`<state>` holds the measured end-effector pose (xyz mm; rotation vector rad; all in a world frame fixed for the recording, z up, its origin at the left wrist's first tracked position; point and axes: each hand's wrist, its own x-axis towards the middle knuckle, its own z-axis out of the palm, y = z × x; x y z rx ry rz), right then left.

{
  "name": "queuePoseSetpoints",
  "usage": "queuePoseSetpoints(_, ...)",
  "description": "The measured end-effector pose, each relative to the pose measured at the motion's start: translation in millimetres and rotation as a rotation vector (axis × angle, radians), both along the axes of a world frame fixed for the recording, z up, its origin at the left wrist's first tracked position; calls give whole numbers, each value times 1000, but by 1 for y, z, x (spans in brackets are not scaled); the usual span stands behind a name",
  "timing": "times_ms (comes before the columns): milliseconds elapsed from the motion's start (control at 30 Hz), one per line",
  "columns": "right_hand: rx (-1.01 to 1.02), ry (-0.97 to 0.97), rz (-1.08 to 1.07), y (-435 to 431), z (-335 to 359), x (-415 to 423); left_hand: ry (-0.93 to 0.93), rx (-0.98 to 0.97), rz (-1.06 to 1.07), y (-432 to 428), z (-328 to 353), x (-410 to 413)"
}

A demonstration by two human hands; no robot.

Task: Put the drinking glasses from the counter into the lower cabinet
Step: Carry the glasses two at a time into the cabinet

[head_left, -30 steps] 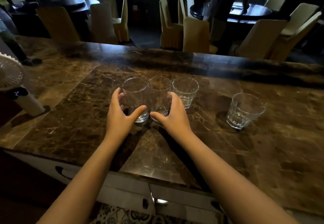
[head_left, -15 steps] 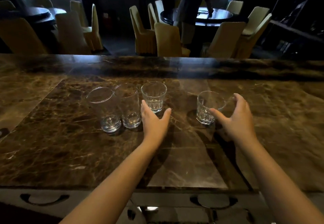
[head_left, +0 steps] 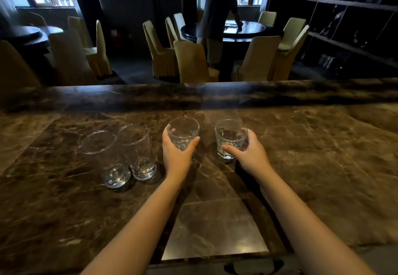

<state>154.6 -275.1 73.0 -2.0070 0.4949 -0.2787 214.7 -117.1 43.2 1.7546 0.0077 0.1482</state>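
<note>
While a dim dining room fills the background, a wide brown marble counter stretches across the whole lower part of the view, seen from above by the person standing at it. Beyond its raised far edge stand several pale fabric-covered chairs around a dark round table, where another person leans over the tabletop in front of a bright window. Dark shelving lines the wall at the right.

Two bare forearms reach forward from the bottom of the view onto the counter. Four clear, empty drinking glasses stand upright in a loose row near the middle of the counter. At the left are two tall tumblers: the leftmost tall glass and the second tall glass, just beside each other and possibly touching; neither is being handled. To their right, the left hand is wrapped around a short faceted glass, fingers behind its far left side and thumb across the near right side, gripping it firmly. Further right, with a gap of bare counter between, the right hand is closed around another short glass, thumb across the front and fingertips showing through the far side. Both short glasses appear to rest on the counter surface. At the bottom edge, a dark recessed pull handle of the cabinet front below is partly visible.
</note>
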Motion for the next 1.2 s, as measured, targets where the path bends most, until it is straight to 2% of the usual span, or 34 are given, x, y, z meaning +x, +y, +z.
queuePoseSetpoints(367,72,-21,49,-8,-12,10,-26,32,-73,-20,-1,-16)
queuePoseSetpoints(533,115,-30,-7,-3,-20,7,71,50,-150,-11,9,-26)
queuePoseSetpoints(600,46,-30,-124,6,-26,-5,170,-3,-179,7,15,-38)
queuePoseSetpoints(700,-212,-189,-172,31,-31,-36,273,-43,-204,55,22,-74)
queuePoseSetpoints(800,-407,-286,113,64,-21,-51,253,-7,-31,104,27,-101)
queuePoseSetpoints(867,-371,-250,349,88,-6,-46,201,23,139,129,29,-101)
queuePoseSetpoints(933,-249,-195,485,108,9,-29,178,78,208,147,30,-91)
queuePoseSetpoints(1033,-98,-66,601,132,25,3,150,163,138,165,31,-71)
queuePoseSetpoints(1200,-17,45,660,150,31,40,30,-35,-69,181,37,-41)
